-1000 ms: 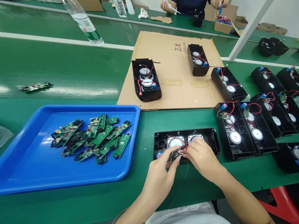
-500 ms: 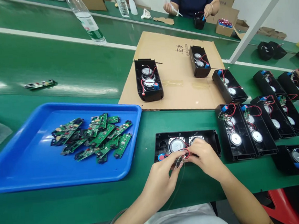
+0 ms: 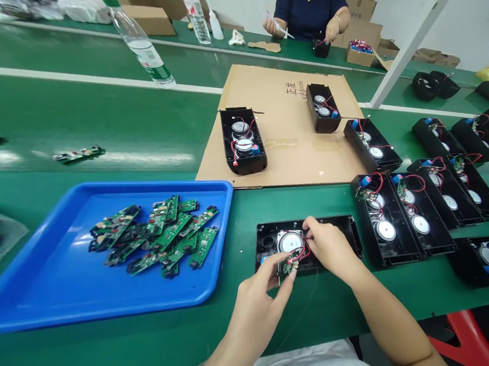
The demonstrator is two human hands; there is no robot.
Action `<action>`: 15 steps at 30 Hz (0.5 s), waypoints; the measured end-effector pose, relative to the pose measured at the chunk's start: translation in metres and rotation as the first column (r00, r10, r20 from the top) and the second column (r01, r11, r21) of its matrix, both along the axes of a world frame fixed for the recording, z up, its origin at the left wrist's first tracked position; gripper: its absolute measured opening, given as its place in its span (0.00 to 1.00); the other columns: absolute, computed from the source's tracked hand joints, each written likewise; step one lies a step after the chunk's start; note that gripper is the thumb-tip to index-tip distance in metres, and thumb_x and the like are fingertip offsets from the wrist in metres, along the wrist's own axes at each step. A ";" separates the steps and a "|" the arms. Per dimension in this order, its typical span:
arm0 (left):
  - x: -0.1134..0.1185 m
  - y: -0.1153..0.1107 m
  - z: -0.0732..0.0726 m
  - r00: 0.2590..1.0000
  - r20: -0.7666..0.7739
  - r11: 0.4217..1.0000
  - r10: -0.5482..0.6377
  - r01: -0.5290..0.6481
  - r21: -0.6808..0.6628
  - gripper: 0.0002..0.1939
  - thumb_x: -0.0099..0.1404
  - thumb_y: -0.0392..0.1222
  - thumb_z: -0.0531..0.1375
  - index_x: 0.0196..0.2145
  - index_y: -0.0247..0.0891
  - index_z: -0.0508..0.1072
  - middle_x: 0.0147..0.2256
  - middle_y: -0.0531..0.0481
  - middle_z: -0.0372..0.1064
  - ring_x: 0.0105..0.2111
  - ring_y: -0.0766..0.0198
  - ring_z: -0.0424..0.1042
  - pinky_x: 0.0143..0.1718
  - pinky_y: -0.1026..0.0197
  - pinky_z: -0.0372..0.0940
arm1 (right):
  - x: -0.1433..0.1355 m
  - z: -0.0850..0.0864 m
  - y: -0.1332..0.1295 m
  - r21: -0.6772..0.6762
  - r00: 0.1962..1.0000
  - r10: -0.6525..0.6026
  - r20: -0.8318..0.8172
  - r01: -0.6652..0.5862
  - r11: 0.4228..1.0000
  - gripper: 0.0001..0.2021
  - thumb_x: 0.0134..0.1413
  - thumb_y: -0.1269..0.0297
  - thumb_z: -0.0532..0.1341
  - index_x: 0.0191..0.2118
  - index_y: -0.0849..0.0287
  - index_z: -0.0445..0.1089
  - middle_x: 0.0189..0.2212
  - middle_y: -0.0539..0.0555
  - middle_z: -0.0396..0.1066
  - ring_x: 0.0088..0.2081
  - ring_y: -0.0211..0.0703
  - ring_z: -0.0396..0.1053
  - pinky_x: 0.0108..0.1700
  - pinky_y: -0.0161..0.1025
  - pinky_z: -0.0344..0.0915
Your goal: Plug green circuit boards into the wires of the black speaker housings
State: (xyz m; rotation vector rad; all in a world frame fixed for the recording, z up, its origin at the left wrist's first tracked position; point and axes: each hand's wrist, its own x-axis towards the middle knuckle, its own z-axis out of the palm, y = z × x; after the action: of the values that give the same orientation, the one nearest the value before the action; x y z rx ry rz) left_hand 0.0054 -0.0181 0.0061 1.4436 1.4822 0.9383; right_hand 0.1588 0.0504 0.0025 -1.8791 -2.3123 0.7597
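Observation:
In my left hand [image 3: 260, 297] is a small green circuit board [image 3: 285, 267], pinched between thumb and fingers and tilted up. Red wires [image 3: 304, 251] run from it into a black speaker box [image 3: 269, 232] lying just beyond. My right hand [image 3: 332, 249] is over the box, its thumb and fingertips closed on the red wires beside the round white-backed speaker [image 3: 290, 242]. It hides the second speaker. A blue cylindrical part [image 3: 264, 259] at the box's left end is partly covered by my left fingers.
A blue tray [image 3: 20, 299] with a pile of green circuit boards [image 3: 168, 234] stands left. Several wired speaker boxes [image 3: 386, 231] stand right, others on a cardboard sheet [image 3: 285, 163]. A water bottle [image 3: 145, 52] stands behind. A co-worker [image 3: 309, 8] sits opposite, hands on a black box.
My right hand has drawn back from the board in my left hand and moved slightly up over the box. The board has turned, showing more of its green face. The view has shifted slightly.

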 end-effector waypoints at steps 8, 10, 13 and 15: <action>0.006 0.002 -0.001 0.999 0.047 0.999 -0.012 0.014 -0.049 0.09 0.59 0.41 0.58 0.39 0.41 0.70 0.31 0.52 0.79 0.30 0.61 0.78 0.31 0.65 0.73 | 0.014 0.004 -0.004 0.030 0.999 0.041 -0.024 -0.040 0.999 0.15 0.53 0.78 0.57 0.46 0.57 0.65 0.40 0.55 0.74 0.38 0.44 0.72 0.38 0.36 0.65; 0.007 0.001 0.000 0.999 0.028 0.999 -0.025 0.026 -0.031 0.10 0.59 0.41 0.58 0.39 0.41 0.71 0.31 0.52 0.79 0.29 0.62 0.78 0.29 0.66 0.73 | 0.005 0.003 -0.002 0.024 0.994 0.087 0.073 -0.088 0.996 0.17 0.50 0.80 0.57 0.45 0.58 0.66 0.37 0.57 0.74 0.37 0.49 0.73 0.36 0.39 0.65; 0.007 -0.001 -0.001 1.000 -0.008 1.000 -0.006 0.006 0.003 0.10 0.59 0.41 0.57 0.39 0.41 0.71 0.30 0.52 0.78 0.28 0.62 0.78 0.30 0.65 0.73 | -0.005 -0.001 0.002 0.039 0.996 0.036 0.084 -0.039 0.998 0.15 0.48 0.82 0.56 0.41 0.60 0.68 0.32 0.59 0.74 0.32 0.51 0.73 0.32 0.40 0.64; 0.008 -0.002 -0.002 1.000 -0.008 1.000 0.015 -0.015 0.014 0.10 0.58 0.42 0.57 0.38 0.41 0.72 0.30 0.52 0.78 0.28 0.62 0.78 0.31 0.64 0.73 | -0.007 -0.003 0.003 0.070 0.999 -0.014 0.040 0.011 0.997 0.13 0.49 0.81 0.55 0.39 0.62 0.69 0.33 0.60 0.74 0.33 0.50 0.72 0.32 0.40 0.64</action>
State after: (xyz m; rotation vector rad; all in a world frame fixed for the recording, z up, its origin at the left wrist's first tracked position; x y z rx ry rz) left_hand 0.0132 -0.0196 0.0044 1.4503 1.4972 0.9548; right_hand 0.1519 0.0538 -0.0006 -1.8952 -2.3160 0.6369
